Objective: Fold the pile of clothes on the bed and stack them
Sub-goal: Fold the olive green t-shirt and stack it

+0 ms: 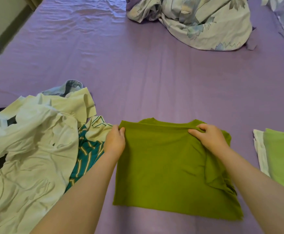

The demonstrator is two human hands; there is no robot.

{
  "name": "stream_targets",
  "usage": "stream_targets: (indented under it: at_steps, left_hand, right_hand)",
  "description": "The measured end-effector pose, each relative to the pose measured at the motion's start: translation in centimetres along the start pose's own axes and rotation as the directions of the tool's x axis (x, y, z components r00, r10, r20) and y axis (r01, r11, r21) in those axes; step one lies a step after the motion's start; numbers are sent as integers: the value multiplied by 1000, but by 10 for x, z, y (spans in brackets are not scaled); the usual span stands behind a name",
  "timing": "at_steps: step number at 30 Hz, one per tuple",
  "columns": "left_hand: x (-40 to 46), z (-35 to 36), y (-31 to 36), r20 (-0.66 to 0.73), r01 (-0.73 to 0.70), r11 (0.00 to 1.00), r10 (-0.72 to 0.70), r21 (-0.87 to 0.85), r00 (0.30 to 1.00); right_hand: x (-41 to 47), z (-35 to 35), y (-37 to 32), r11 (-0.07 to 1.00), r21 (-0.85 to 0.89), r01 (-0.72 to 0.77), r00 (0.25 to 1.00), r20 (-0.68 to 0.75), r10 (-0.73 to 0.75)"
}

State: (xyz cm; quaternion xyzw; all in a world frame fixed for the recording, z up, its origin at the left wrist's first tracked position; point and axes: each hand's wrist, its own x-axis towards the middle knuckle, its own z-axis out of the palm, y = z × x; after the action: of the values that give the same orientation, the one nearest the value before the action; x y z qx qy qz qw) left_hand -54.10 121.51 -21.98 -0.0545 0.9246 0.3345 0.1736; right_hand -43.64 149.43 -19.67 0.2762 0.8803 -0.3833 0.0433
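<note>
Olive-green shirt (168, 162): one; lies partly folded on the bed, near edge, centre of view, between the unfolded pile and the folded stack; neckline at its far end.
Left hand (115, 141): one; fingers and thumb pinch the shirt's top fold at its left corner.
Right hand (208, 136): one; fingers curled over the same top fold near the right corner, bunching the cloth under the fingertips.
Unfolded pile (33, 149): one heap, left of the shirt, just beside the left forearm. Countable on top: one large cream-white garment (28, 166), crumpled; one teal striped garment (85, 156), showing from under it; one pale denim piece (66, 87) at the far side. Dark cloth shows in the gaps; how many pieces cannot be told.
Folded stack (281, 156): one, at the right edge, apart from the shirt. Two layers seen: one light green piece on top, one white piece (260, 149) beneath.
Bed sheet (137, 73): one, purple, creased at the far left.
Floral duvet (197, 21): one, bundled at the far side of the bed.
</note>
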Motion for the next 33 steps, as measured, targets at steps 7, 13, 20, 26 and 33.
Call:
stream_targets:
  at_steps: [7,13,20,26,33]
  left_hand:
    - [45,17,5,-37,16,985,-9,170,999]
    - [24,47,16,-267,-90,898,222,431,938]
    - [-41,148,58,342,-729,581,644,363,684]
    - [-50,182,65,462,-644,542,450,540,765]
    - [-64,194,85,317,-589,571,508,572,801]
  right_hand:
    - [51,23,19,997,-9,-72,997,-8,72]
    - [42,20,60,983,80,-164,986,38,161]
    - [26,-9,85,974,75,-216,941,282,187]
    - [32,-35,91,955,217,-201,961,234,149]
    - [59,-70,108,984,-144,-104,982,140,125]
